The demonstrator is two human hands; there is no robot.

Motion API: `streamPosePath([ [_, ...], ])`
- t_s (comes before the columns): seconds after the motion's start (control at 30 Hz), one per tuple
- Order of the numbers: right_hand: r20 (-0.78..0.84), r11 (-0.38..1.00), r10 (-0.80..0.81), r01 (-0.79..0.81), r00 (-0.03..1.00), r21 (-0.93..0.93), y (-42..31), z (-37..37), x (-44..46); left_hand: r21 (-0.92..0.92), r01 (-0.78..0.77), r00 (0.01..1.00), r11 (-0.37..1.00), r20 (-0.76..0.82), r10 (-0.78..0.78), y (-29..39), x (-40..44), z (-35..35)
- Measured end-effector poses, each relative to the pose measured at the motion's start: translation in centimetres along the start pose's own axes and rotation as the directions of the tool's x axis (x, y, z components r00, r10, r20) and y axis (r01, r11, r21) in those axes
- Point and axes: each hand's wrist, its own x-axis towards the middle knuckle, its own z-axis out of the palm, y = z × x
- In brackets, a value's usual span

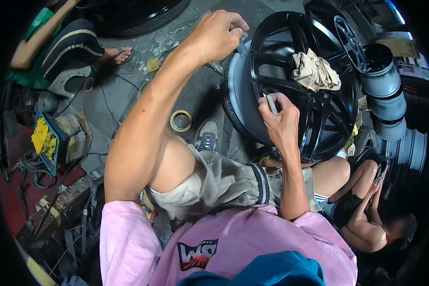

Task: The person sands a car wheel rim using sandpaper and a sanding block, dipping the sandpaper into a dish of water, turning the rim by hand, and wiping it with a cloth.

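Observation:
A black multi-spoke wheel rim [314,112] with a grey barrel [240,97] stands tilted before my knees. My left hand [217,38] is raised at the upper left edge of the wheel, fingers curled round a small greyish piece [242,47] that I cannot make out clearly. Lower down, my right hand [282,119] pinches a thin, pale, flat strip [271,103] between thumb and fingers, over the black front edge. On the spokes near the hub rests a crumpled beige cloth [314,70].
A yellow tape roll [181,121] lies on the floor by my shoe [208,136]. Stacked rims [383,93] stand at the right. One person [367,209] sits lower right; another person's leg [71,47] shows upper left. A crate [57,143] holds yellow cloth.

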Motion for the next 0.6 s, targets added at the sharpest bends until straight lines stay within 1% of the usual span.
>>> streamPosePath([
  [0.07, 0.003, 1.000, -0.017, 0.017, 1.000, 0.018, -0.06, -0.01, -0.02, -0.015, -0.009, 1.000, 1.000, 0.005, 0.009, 0.11, 0.03, 0.40],
  [0.17, 0.009, 0.999, 0.013, -0.013, 1.000, 0.038, 0.10, 0.05, -0.33, -0.023, -0.024, 1.000, 0.999, -0.009, 0.024, -0.01, 0.02, 0.20],
  [0.23, 0.002, 0.998, 0.035, -0.035, 0.999, -0.051, 0.26, -0.07, -0.52, -0.025, -0.021, 1.000, 0.999, 0.009, 0.022, -0.02, -0.05, 0.00],
  [0.43, -0.022, 0.998, 0.054, -0.054, 0.998, 0.022, -0.11, 0.23, -0.36, -0.043, 0.008, 1.000, 0.999, 0.000, -0.008, 0.31, -0.18, 0.54],
  [0.47, -0.015, 0.999, 0.048, -0.048, 0.999, 0.021, -0.20, 0.18, -0.35, -0.041, 0.014, 1.000, 0.999, -0.006, -0.014, 0.07, -0.18, 0.37],
  [0.53, -0.008, 0.996, 0.067, -0.068, 0.998, -0.057, -0.27, -0.13, -0.59, -0.013, -0.033, 0.999, 0.999, -0.020, 0.033, -0.25, -0.11, 0.49],
  [0.57, -0.010, 0.996, 0.074, -0.074, 0.997, -0.059, -0.23, -0.10, -0.45, -0.016, -0.034, 0.999, 0.999, -0.014, 0.034, 0.01, -0.09, 0.54],
  [0.6, -0.010, 0.999, 0.042, -0.042, 0.999, -0.031, -0.26, 0.11, 0.11, -0.017, -0.006, 1.000, 1.000, 0.009, 0.006, 0.26, 0.06, 0.44],
])
